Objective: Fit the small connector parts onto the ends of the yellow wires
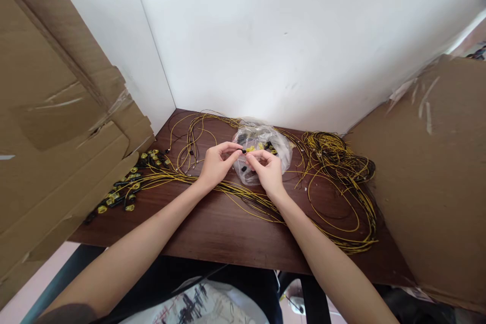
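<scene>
My left hand point(217, 166) pinches a small black connector point(243, 151) between thumb and fingertips. My right hand point(268, 169) meets it from the other side, its thumb and forefinger closed at the connector's right end; what lies between them is too small to make out. Both hands are raised over a clear plastic bag point(247, 176), which holds loose yellow and black connector parts point(270, 147). Beneath my forearms, a bundle of yellow and black wires point(243, 193) stretches across the brown table point(212, 230).
Several wired black connectors with yellow ends point(129, 187) lie in a pile at the left. A tangled coil of yellow and black wires point(334, 162) sits at the right. Cardboard sheets point(429, 172) stand on both sides, and a white panel point(266, 40) closes the back.
</scene>
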`<state>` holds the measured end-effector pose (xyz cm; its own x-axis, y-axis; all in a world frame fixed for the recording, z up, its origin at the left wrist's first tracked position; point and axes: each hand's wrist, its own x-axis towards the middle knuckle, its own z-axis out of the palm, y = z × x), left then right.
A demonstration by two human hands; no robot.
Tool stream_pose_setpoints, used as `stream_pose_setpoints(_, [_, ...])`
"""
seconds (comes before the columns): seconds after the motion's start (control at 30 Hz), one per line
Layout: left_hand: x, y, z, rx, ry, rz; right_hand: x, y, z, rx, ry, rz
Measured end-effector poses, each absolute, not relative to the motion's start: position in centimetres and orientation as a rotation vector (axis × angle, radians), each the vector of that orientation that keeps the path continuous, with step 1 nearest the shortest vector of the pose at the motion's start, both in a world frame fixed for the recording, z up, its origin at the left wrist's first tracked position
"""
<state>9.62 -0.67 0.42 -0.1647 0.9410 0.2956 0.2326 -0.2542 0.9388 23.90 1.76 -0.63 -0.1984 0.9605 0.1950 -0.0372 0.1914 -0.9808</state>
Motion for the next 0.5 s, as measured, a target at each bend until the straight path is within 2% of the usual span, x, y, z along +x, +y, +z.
stream_pose_setpoints(0.5, [9.86,-1.16,0.24,1.775,1.489,1.369,24.12,1.56,-0.47,-1.087,-1.503,1.046])
